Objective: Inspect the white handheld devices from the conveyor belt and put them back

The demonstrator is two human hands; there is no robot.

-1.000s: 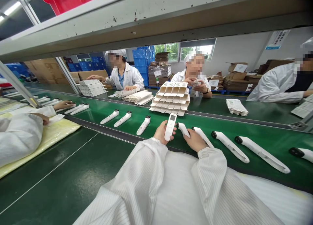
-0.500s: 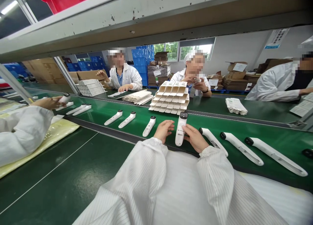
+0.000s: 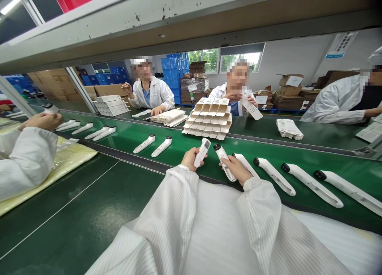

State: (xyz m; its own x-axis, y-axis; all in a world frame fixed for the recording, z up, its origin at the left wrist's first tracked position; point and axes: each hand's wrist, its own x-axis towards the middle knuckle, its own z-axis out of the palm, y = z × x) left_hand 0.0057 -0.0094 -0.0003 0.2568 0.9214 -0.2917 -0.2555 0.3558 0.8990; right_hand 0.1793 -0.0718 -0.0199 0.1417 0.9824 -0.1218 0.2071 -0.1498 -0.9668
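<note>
My left hand is closed around a white infrared thermometer, raised over the green conveyor belt with its small grey screen facing me. My right hand grips another white thermometer, black head tilted up to the left and lower end close to the belt; I cannot tell whether it touches. Just right of that hand, partly covered by it, lies a thermometer. Further right, more thermometers rest in a slanted row. Two thermometers lie on the belt to the left of my hands.
Stacked open white cartons stand beyond the belt. A co-worker there holds a carton; another has a hand by flat cartons. At left, a co-worker's sleeve reaches over yellow wrap. A metal shelf crosses overhead.
My left hand, empty before, now holds a thermometer. My right hand has lowered and tilted its thermometer toward the belt. Thermometers on the belt have shifted right.
</note>
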